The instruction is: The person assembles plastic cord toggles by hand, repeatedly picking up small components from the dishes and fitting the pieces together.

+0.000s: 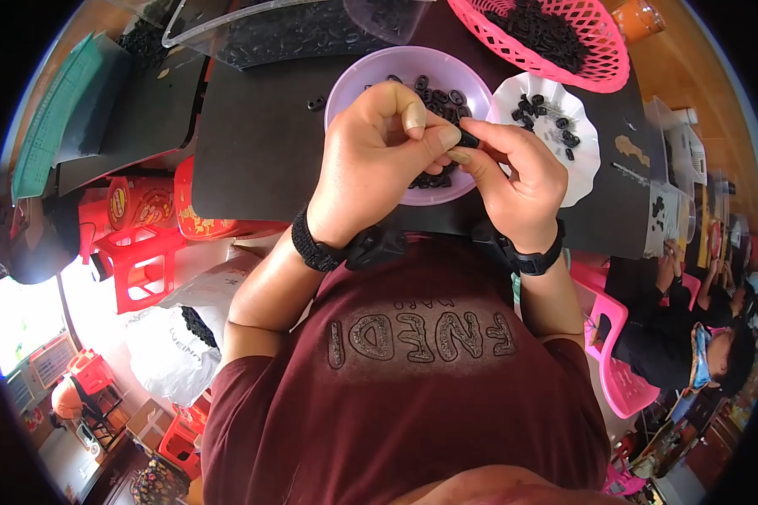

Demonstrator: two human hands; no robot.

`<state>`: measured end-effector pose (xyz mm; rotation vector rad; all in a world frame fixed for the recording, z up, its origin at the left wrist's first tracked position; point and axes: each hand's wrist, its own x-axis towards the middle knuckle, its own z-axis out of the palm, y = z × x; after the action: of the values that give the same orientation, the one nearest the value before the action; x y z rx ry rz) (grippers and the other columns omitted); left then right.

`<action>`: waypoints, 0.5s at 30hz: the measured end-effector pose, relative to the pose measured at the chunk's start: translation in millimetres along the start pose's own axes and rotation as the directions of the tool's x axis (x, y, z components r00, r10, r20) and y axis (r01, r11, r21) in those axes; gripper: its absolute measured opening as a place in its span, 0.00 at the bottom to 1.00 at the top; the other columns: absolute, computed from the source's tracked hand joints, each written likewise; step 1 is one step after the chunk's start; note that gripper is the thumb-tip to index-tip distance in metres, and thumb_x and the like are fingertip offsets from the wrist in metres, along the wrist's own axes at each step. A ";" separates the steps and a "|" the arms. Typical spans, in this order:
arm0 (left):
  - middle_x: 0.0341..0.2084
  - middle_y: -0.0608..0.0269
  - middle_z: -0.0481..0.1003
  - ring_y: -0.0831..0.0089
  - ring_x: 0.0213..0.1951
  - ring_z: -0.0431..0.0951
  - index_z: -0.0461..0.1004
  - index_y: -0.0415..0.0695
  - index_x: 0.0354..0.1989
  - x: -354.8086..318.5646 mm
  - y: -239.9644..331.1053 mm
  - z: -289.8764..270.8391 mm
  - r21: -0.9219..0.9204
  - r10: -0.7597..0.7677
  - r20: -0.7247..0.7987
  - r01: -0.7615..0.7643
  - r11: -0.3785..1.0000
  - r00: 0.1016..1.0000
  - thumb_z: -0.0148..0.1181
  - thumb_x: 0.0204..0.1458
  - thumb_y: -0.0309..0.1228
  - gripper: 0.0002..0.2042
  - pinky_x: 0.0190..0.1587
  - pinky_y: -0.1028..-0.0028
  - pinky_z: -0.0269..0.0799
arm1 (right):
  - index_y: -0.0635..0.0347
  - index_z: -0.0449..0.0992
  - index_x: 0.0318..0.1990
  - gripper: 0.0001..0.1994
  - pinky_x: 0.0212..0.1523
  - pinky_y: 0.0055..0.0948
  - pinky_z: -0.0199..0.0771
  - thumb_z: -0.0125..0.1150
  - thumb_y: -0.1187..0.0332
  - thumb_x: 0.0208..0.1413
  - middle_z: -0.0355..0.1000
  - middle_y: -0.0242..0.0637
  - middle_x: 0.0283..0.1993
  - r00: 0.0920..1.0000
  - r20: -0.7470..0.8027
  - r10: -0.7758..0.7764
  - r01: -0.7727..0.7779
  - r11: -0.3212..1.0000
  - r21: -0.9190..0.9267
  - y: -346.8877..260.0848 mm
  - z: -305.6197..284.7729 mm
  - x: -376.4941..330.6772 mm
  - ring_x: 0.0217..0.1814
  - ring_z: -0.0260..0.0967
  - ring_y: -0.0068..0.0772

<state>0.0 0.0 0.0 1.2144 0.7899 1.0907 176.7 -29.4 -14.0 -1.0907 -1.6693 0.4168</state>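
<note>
A: How many hands and containers are at your table?

B: Your two bare hands, left (366,160) and right (526,177), meet over one round lilac plastic bowl (345,76). Around it on the dark, flat tabletop (253,143) stand one white scalloped dish (583,114), one pink plastic lattice basket (608,55) and one clear plastic tub (195,35), all four holding black pieces. One loose black oval piece (316,103) lies on the tabletop, left of the bowl.

A: Where is the piece you are working on?

B: One small, glossy black piece (468,140) sits at your fingertips, above the bowl. Your right thumb and forefinger pinch it from either side. Your left thumb and fingers draw in narrowly just beside it; whether they grip it too, I cannot tell.

A: What stays out of sight?

B: Your fingertips cover part of the held piece, so its full shape is unclear. Your hands hide some of the bowl's contents, and those pieces overlap too much to count. The upper edge of your view cuts off the tub and the basket.
</note>
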 end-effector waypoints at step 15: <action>0.32 0.57 0.78 0.75 0.32 0.80 0.64 0.42 0.34 -23.7 25.7 1.1 -0.244 0.071 0.085 -0.048 0.969 0.994 0.58 0.57 0.19 0.08 0.33 0.79 0.77 | 0.62 0.80 0.44 0.17 0.28 0.22 0.75 0.72 0.81 0.43 0.76 0.38 0.30 0.978 -0.062 -0.200 0.199 0.980 -0.019 -42.4 -10.6 1.6 0.27 0.74 0.26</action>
<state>-12.2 -22.9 23.5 1.0792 0.5345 1.1350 166.9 -52.8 21.7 -0.9252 -1.7074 0.2401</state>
